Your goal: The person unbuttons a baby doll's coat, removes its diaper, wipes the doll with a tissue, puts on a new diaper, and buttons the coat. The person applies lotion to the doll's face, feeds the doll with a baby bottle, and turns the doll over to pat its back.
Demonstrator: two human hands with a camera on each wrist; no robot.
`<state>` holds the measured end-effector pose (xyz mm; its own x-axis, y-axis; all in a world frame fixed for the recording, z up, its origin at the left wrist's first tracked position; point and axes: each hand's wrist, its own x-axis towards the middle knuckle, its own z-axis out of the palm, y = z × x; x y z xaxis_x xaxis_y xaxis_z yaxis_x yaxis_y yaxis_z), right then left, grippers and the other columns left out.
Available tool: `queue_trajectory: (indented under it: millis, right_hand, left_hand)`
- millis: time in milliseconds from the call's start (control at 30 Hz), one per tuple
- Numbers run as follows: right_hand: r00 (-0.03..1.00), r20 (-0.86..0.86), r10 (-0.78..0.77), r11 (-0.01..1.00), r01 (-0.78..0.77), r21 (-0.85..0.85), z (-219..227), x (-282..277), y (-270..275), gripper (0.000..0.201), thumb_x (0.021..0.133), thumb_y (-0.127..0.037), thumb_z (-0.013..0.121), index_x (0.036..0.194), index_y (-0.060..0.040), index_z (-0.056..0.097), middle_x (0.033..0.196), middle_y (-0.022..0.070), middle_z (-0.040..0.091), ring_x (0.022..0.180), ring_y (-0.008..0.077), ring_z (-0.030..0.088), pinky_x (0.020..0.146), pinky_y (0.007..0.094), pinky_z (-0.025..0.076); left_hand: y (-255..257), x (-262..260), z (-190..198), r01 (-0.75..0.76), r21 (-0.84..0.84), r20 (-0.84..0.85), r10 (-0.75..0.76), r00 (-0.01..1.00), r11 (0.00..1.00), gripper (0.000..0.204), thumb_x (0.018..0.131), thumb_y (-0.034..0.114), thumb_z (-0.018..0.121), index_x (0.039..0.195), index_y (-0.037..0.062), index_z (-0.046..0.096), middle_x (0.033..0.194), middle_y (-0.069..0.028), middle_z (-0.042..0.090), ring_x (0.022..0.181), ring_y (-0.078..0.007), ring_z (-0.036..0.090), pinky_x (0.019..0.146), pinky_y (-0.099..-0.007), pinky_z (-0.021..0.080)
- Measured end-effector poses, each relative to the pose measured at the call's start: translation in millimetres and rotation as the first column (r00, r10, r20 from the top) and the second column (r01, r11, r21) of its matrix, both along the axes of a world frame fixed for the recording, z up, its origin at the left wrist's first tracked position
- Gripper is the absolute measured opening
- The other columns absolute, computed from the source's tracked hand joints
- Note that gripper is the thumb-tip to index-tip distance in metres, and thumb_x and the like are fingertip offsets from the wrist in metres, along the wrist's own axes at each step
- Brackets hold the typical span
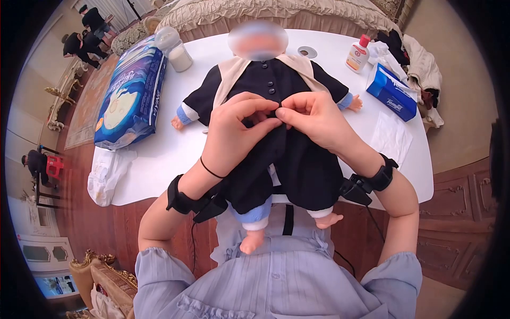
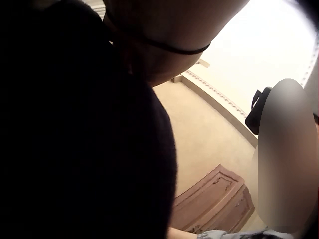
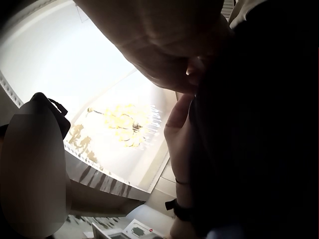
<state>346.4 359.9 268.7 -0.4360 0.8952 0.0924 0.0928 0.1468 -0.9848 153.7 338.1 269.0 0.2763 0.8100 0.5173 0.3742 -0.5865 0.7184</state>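
Observation:
On its back lies a baby doll (image 1: 252, 242) in a black buttoned outfit (image 1: 313, 175), its legs toward the wearer and its face blurred. Round black buttons (image 1: 270, 84) run down the chest. My left hand (image 1: 234, 130) and right hand (image 1: 319, 122) meet over the doll's middle. Thumb and forefinger of each pinch the front edge of the outfit below the visible buttons. The fingertips hide the exact spot they hold. In the left wrist view, dark cloth (image 2: 99, 149) fills much of the picture; the right wrist view shows dark cloth (image 3: 254, 139) below the hand.
The white table (image 1: 154, 181) carries a diaper pack (image 1: 130, 95) and a bottle (image 1: 179, 57) at left. A red-capped bottle (image 1: 357, 55) and a blue tissue box (image 1: 392, 93) stand at right. A folded white diaper (image 1: 109, 173) hangs near the left edge. Clothes (image 1: 422, 66) lie beyond the right side.

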Motion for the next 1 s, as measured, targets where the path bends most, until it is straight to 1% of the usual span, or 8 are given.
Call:
queue_trajectory:
  millis: [167,333,567,667,733,767,867,1000]
  right_hand:
    - [1.000,-0.003,-0.026,0.997,0.027,0.074,-3.9,0.6,-3.6,0.018,0.091,-0.013,0.063,0.090,0.0043,0.066,0.075,-0.0019,0.062,0.068,0.0025,0.052,0.060,0.0208,0.043]
    - [0.999,0.020,-0.025,0.994,0.023,0.106,-5.6,2.7,-5.4,0.017,0.092,-0.013,0.062,0.094,0.0037,0.065,0.076,-0.0026,0.060,0.069,0.0020,0.052,0.061,0.0205,0.043]
    - [0.998,-0.021,-0.059,0.993,0.061,0.099,-4.3,0.9,-8.7,0.019,0.092,-0.014,0.064,0.096,0.0048,0.065,0.080,-0.0009,0.063,0.072,0.0034,0.055,0.064,0.0210,0.045]
    - [0.995,-0.080,-0.061,0.992,0.069,0.102,-6.7,0.8,-6.9,0.020,0.092,-0.014,0.064,0.096,0.0055,0.065,0.080,0.0005,0.064,0.073,0.0051,0.057,0.066,0.0218,0.047]
    - [0.998,-0.009,-0.062,0.993,0.062,0.096,-3.1,1.4,-7.8,0.020,0.092,-0.013,0.064,0.098,0.0058,0.065,0.082,0.0019,0.065,0.075,0.0062,0.059,0.068,0.0222,0.048]
    - [0.998,-0.008,-0.062,0.993,0.062,0.096,-2.9,1.3,-7.7,0.020,0.092,-0.013,0.064,0.098,0.0058,0.065,0.082,0.0019,0.065,0.075,0.0062,0.059,0.068,0.0222,0.048]
    - [0.998,-0.026,-0.051,0.995,0.053,0.090,-2.7,0.3,-7.5,0.020,0.092,-0.013,0.063,0.099,0.0061,0.065,0.083,0.0027,0.066,0.075,0.0066,0.059,0.068,0.0225,0.048]
    - [0.999,-0.010,-0.051,0.994,0.052,0.094,-3.1,2.2,-8.0,0.019,0.092,-0.012,0.062,0.099,0.0058,0.066,0.084,0.0029,0.066,0.076,0.0068,0.059,0.069,0.0226,0.048]
  left_hand:
    - [1.4,-3.0,2.3,0.032,-0.053,0.016,-0.031,0.999,0.998,0.023,0.078,0.003,0.076,0.101,-0.0002,0.072,0.095,-0.0070,0.068,0.081,-0.0124,0.064,0.070,-0.0224,0.049]
    - [-2.1,-3.4,6.0,0.006,0.055,-0.052,-0.003,0.999,0.998,0.015,0.083,0.004,0.071,0.097,-0.0025,0.070,0.088,-0.0119,0.067,0.077,-0.0236,0.067,0.069,-0.0307,0.052]
    - [-7.1,-0.5,-0.3,-0.062,0.159,-0.117,0.081,0.990,0.985,0.016,0.086,0.003,0.066,0.101,-0.0023,0.068,0.081,-0.0130,0.061,0.070,-0.0260,0.063,0.064,-0.0343,0.049]
    - [-10.9,-0.5,6.9,-0.096,0.108,-0.037,0.100,0.994,0.990,0.017,0.084,0.010,0.070,0.096,-0.0013,0.066,0.079,-0.0118,0.060,0.068,-0.0255,0.061,0.063,-0.0334,0.048]
    - [-21.9,1.9,17.9,-0.103,-0.061,-0.137,0.094,0.986,0.993,0.024,0.080,0.019,0.076,0.087,0.0013,0.062,0.077,-0.0100,0.059,0.067,-0.0247,0.060,0.061,-0.0322,0.047]
    - [-19.1,4.0,16.8,-0.074,0.146,-0.249,0.109,0.962,0.987,0.033,0.074,0.026,0.080,0.081,0.0047,0.056,0.076,-0.0080,0.058,0.066,-0.0248,0.061,0.059,-0.0328,0.047]
    - [-22.3,14.8,18.6,-0.069,0.241,-0.429,0.170,0.887,0.968,0.032,0.072,0.027,0.079,0.080,0.0055,0.056,0.075,-0.0069,0.058,0.067,-0.0263,0.061,0.059,-0.0352,0.048]
    - [-16.7,11.2,8.2,-0.122,0.178,-0.364,0.180,0.914,0.976,0.026,0.072,0.022,0.076,0.075,0.0056,0.056,0.071,-0.0068,0.058,0.067,-0.0289,0.062,0.060,-0.0378,0.050]
